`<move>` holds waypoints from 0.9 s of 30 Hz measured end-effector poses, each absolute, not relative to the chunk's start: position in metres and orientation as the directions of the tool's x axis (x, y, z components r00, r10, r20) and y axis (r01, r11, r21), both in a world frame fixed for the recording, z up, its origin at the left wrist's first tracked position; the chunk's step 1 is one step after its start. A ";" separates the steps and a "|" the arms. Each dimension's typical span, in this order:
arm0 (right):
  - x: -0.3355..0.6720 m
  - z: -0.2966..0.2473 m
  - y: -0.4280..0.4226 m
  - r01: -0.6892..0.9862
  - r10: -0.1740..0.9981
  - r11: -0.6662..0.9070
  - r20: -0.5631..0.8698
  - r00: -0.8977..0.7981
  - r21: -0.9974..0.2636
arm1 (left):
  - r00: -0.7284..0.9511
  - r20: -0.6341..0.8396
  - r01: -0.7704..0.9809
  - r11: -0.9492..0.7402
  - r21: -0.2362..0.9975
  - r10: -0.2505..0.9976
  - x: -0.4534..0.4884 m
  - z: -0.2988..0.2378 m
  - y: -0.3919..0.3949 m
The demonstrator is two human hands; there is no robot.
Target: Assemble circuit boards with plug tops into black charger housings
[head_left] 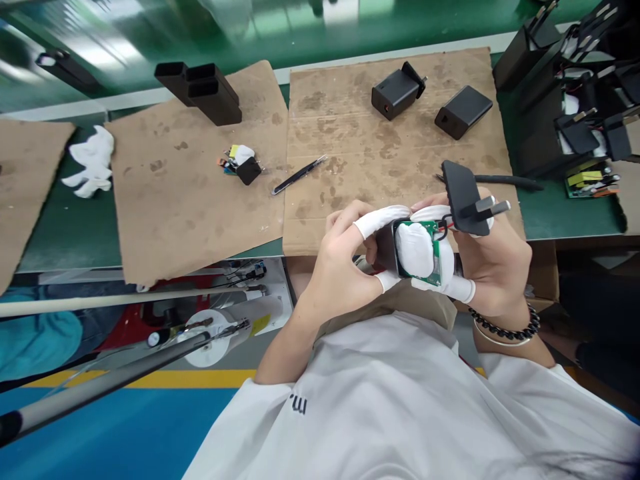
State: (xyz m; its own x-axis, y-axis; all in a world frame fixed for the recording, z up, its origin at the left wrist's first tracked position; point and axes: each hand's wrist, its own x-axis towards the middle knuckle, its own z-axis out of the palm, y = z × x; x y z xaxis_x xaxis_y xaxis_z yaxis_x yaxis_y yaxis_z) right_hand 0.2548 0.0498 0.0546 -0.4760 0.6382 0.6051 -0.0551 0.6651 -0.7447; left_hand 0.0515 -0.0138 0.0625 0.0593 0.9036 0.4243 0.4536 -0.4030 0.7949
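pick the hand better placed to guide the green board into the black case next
Probably the right hand: it holds the green board, near the plug cap, while the left hand holds the black case.

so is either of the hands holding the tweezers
No, the tweezers lie on the cardboard, while the hands hold a black charger housing and a green circuit board.

Shirt (pixel 380 400): white; short sleeves (pixel 240 413) are ending above the elbows; dark lettering (pixel 299 403) is marking the wearer's left side. Finger covers (pixel 460 289): white, several; are sheathing fingers (pixel 383 220) of left hand (pixel 345 260) and right hand (pixel 500 267). Bracelet (pixel 510 327): black, beaded; is encircling the right wrist beside one thin, pale bangle (pixel 503 342).
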 end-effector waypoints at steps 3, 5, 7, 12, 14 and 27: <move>0.254 0.058 0.050 -0.049 0.627 0.676 0.609 -0.486 -0.735 | 0.062 0.426 0.456 -0.405 0.793 0.903 0.051 0.061 -0.014; 0.254 0.060 0.049 -0.038 0.627 0.677 0.604 -0.492 -0.735 | 0.063 0.421 0.451 -0.402 0.797 0.905 0.051 0.061 -0.014; 0.254 0.061 0.049 -0.024 0.628 0.680 0.598 -0.498 -0.733 | 0.065 0.417 0.446 -0.400 0.801 0.906 0.051 0.061 -0.014; 0.251 0.066 0.045 -0.019 0.600 0.710 0.619 -0.506 -0.704 | 0.058 0.437 0.464 -0.412 0.785 0.898 0.051 0.062 -0.014; 0.251 0.070 0.042 0.010 0.612 0.703 0.597 -0.518 -0.712 | 0.052 0.430 0.476 -0.401 0.783 0.901 0.051 0.061 -0.014; 0.269 0.084 0.050 -0.104 0.699 0.405 0.381 -0.605 -0.908 | 0.115 0.105 0.083 -0.115 0.990 0.988 0.056 0.035 -0.012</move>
